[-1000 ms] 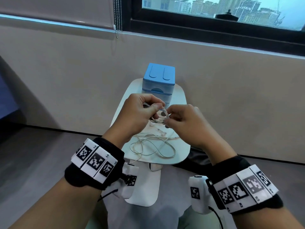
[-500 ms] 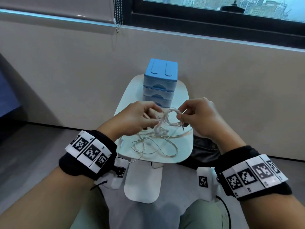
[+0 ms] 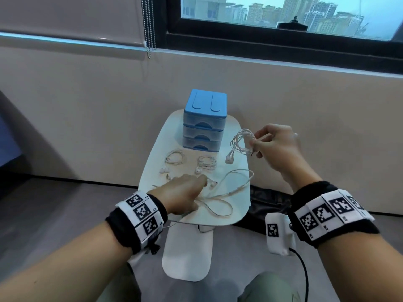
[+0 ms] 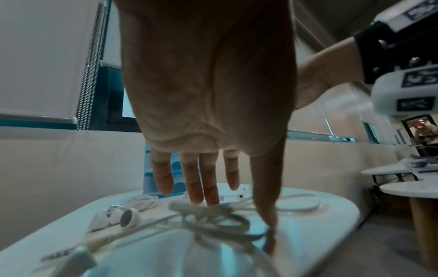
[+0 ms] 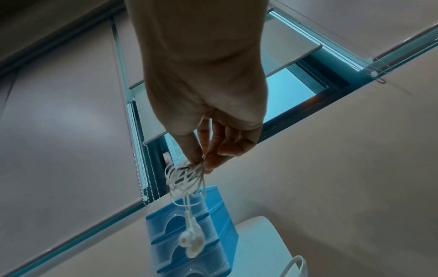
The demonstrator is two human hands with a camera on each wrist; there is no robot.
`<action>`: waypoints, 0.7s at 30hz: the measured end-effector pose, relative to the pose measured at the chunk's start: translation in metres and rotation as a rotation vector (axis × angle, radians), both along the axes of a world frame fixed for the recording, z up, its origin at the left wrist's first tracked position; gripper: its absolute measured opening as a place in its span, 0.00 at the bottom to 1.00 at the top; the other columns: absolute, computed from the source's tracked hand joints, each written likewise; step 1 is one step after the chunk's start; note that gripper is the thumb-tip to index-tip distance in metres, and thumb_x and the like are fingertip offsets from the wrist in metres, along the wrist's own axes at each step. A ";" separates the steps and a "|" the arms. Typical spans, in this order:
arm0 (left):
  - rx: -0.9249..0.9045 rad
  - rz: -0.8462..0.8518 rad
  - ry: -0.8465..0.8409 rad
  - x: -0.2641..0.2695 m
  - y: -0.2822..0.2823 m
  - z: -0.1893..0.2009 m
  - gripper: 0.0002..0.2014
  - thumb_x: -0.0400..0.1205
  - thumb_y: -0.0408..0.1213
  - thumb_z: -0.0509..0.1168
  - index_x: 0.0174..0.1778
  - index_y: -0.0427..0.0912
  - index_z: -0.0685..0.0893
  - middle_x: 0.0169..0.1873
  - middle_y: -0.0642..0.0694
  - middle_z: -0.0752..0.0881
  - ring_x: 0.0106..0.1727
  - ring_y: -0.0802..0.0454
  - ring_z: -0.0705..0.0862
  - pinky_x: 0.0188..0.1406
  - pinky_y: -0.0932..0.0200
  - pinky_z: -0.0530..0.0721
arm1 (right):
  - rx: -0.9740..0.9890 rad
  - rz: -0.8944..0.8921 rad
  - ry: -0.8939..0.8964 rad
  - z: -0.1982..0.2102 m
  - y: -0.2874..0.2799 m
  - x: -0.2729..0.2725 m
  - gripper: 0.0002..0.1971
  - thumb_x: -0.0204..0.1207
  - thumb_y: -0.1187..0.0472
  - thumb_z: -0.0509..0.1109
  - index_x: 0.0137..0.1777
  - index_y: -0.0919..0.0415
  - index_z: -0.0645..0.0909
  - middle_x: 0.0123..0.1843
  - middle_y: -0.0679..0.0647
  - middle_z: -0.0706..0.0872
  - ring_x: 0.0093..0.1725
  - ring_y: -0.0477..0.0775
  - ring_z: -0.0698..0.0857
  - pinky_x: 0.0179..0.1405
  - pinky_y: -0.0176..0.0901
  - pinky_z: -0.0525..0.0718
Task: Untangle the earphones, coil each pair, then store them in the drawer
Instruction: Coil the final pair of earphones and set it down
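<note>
Right hand [image 3: 275, 147] pinches coil [image 3: 241, 142], buds dangling: loose pinch, it unravels. Left hand [image 3: 182, 194] flat on loose cord [image 3: 220, 205], seemingly ungripped; could snag.

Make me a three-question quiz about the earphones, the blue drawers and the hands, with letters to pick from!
1. Where is the coiled pair that the right hand pinches?
A. in the air, right of the blue drawer unit
B. inside the top drawer
C. on the floor

2. How many coiled pairs lie on the white table just in front of the drawers?
A. none
B. two
C. five

3. What state are the three drawers in?
A. all shut
B. all pulled out
C. taken off the unit

Answers:
1 A: the held coiled pair hangs from the fingers, earbuds dangling beside the blue drawer unit.
2 B: the left coil and the middle coil rest on the white table.
3 A: every drawer front sits flush.

The left hand reaches flat onto the loose pair.
</note>
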State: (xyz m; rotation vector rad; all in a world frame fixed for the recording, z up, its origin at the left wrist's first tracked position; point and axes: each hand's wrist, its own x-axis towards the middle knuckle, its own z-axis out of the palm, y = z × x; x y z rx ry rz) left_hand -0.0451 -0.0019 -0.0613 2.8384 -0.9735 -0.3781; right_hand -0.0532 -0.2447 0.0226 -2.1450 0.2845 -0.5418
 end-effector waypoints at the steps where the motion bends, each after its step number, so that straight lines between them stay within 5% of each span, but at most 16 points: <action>1: 0.001 0.002 0.023 0.001 0.000 -0.002 0.20 0.84 0.39 0.70 0.71 0.47 0.74 0.58 0.44 0.82 0.58 0.41 0.81 0.49 0.51 0.75 | 0.085 0.017 0.008 -0.001 -0.001 0.001 0.05 0.72 0.66 0.81 0.39 0.61 0.88 0.30 0.55 0.90 0.23 0.48 0.84 0.22 0.31 0.75; 4: 0.018 -0.052 -0.013 0.002 0.003 -0.003 0.01 0.85 0.37 0.65 0.50 0.48 0.80 0.49 0.48 0.81 0.51 0.42 0.82 0.42 0.53 0.73 | 0.288 0.086 0.053 -0.006 -0.001 -0.001 0.05 0.76 0.67 0.80 0.45 0.67 0.87 0.31 0.56 0.87 0.22 0.45 0.82 0.20 0.31 0.74; 8: 0.037 -0.122 0.019 -0.002 0.007 0.005 0.07 0.86 0.39 0.62 0.41 0.48 0.76 0.41 0.53 0.77 0.46 0.46 0.79 0.47 0.49 0.80 | 0.351 0.102 0.097 -0.016 0.002 -0.002 0.05 0.78 0.70 0.78 0.49 0.72 0.86 0.34 0.61 0.87 0.22 0.44 0.81 0.19 0.28 0.74; 11: -0.286 -0.019 0.243 0.000 0.019 0.034 0.08 0.82 0.37 0.65 0.39 0.51 0.75 0.35 0.54 0.82 0.39 0.49 0.82 0.40 0.54 0.76 | 0.392 0.098 0.151 -0.023 0.005 -0.001 0.04 0.79 0.67 0.78 0.49 0.67 0.87 0.36 0.58 0.89 0.25 0.46 0.82 0.21 0.31 0.73; 13: -0.559 0.032 0.312 -0.001 0.029 0.058 0.06 0.76 0.43 0.66 0.37 0.54 0.75 0.30 0.50 0.86 0.34 0.41 0.84 0.38 0.45 0.80 | 0.428 0.086 0.194 -0.032 0.006 0.002 0.03 0.79 0.66 0.78 0.47 0.65 0.86 0.35 0.58 0.89 0.26 0.47 0.82 0.23 0.33 0.73; 17: -0.981 0.092 0.348 -0.009 0.036 0.097 0.01 0.75 0.35 0.64 0.40 0.43 0.78 0.27 0.45 0.78 0.30 0.47 0.76 0.31 0.55 0.79 | 0.508 0.063 0.249 -0.053 0.013 0.004 0.04 0.80 0.70 0.75 0.47 0.72 0.83 0.34 0.65 0.88 0.23 0.51 0.83 0.19 0.36 0.77; 21: -1.173 0.083 0.342 -0.016 0.036 0.122 0.01 0.78 0.33 0.64 0.44 0.41 0.80 0.30 0.41 0.70 0.29 0.50 0.67 0.29 0.59 0.77 | 0.488 -0.008 0.384 -0.088 0.011 0.005 0.08 0.78 0.72 0.77 0.41 0.72 0.80 0.36 0.72 0.89 0.25 0.60 0.89 0.20 0.41 0.83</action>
